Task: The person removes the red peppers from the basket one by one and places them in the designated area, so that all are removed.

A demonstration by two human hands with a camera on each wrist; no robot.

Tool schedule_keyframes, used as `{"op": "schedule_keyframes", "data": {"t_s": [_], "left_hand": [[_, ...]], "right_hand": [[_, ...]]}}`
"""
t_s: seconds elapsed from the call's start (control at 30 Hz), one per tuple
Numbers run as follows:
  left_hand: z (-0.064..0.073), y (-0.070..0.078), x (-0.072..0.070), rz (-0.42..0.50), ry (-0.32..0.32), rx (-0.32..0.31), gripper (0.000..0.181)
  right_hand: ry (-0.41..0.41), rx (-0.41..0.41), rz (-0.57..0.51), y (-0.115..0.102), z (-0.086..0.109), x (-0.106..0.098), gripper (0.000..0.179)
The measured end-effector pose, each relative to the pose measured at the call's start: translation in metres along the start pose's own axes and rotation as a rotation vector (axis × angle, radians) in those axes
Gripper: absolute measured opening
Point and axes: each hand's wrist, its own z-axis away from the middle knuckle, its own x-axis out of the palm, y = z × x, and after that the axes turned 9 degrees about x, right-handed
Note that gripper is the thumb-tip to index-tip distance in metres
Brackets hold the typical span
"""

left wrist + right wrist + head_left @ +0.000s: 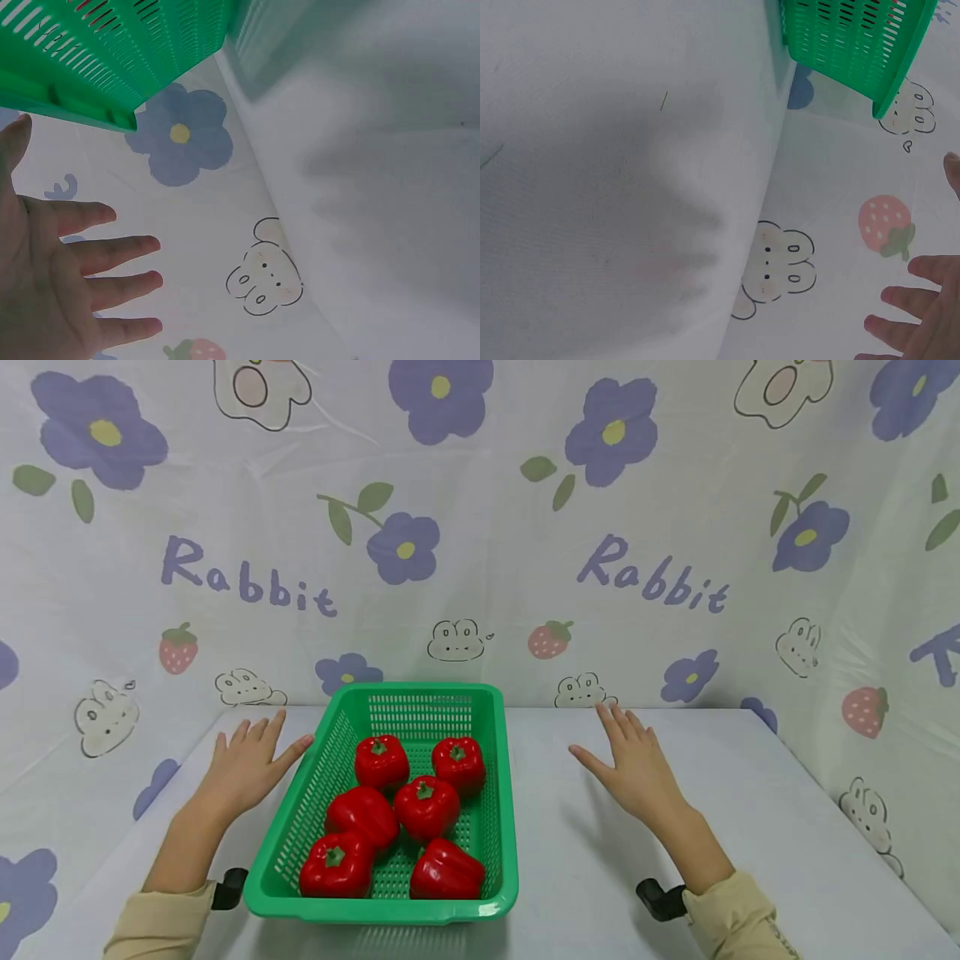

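A green plastic basket [512,827] with slotted walls stands on the white table, left of centre in the head view. Several red bell peppers [426,808] with green stems lie inside it. My left hand [243,770] is held with fingers spread just left of the basket, its thumb near the rim; the left wrist view shows the palm [45,277] below the basket wall. To the right of the basket, some way off, my right hand [637,768] hovers over the table with fingers spread and casts a shadow. Neither hand holds anything.
A white cloth-covered table [585,877] extends on both sides of the basket. Behind it hangs a printed curtain [495,527] with flowers, rabbits and strawberries, which also runs along both sides. Dark wrist mounts [662,900] sit at the sleeve cuffs.
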Motion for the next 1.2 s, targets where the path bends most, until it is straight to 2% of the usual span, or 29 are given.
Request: {"op": "schedule_keyframes", "data": {"t_s": [0.13,0.33,0.47,0.83,1.2], "left_hand": [[0.001,0.000,0.003,0.029,0.028,0.018,0.087],[0.002,-0.003,0.007,0.116,0.009,0.023,0.084],[0.002,-0.006,0.011,0.182,-0.009,0.020,0.081],[0.002,-0.006,0.022,0.358,0.018,0.024,0.070],[0.003,-0.005,0.031,0.483,0.036,0.023,0.068]], "right_hand": [[0.010,0.005,-0.057,0.001,-0.001,0.001,0.086],[0.015,0.031,-0.100,0.000,0.001,0.002,0.087],[-0.005,0.059,-0.150,-0.002,0.004,0.003,0.088],[-0.055,0.130,-0.284,-0.008,0.009,0.005,0.094],[-0.031,0.187,-0.407,-0.012,0.011,0.010,0.092]]}}
